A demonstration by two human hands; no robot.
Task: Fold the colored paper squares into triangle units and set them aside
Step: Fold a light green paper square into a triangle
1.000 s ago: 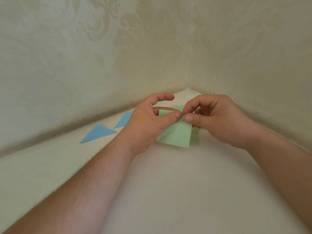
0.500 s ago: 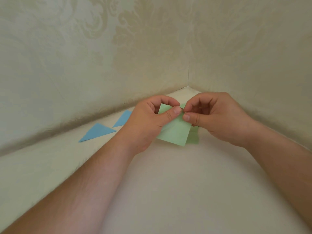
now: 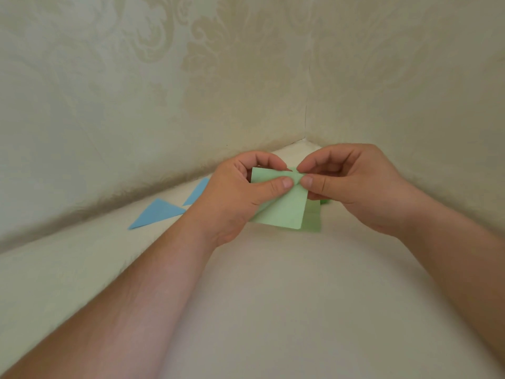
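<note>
Both hands are up by the far corner of the pale cream tabletop (image 3: pixel 273 310), where the two damask-patterned beige walls (image 3: pixel 136 91) meet. The left hand (image 3: pixel 240 198) has its thumb pressed down on a light green paper square (image 3: pixel 281 209), with the index finger curled over the top edge, so it's pinching the sheet near its upper middle. The right hand (image 3: pixel 352 187) is doing the same thing right next to it: thumb and index finger nipped together on the same top edge, thumb tips of both hands nearly touching. The paper's upper part looks bent over toward the person, and its lower corner hangs down toward the tabletop.

Under it, just showing past the right and bottom edges, is a darker-looking green sheet of paper (image 3: pixel 313 217) lying flat; can't tell if that's one sheet or a small stack.

Over by the left wall edge there are two flat blue paper triangles (image 3: pixel 158 213), one fully visible, the other (image 3: pixel 197 191) half hidden behind the left wrist. They sit close to each other.
</note>
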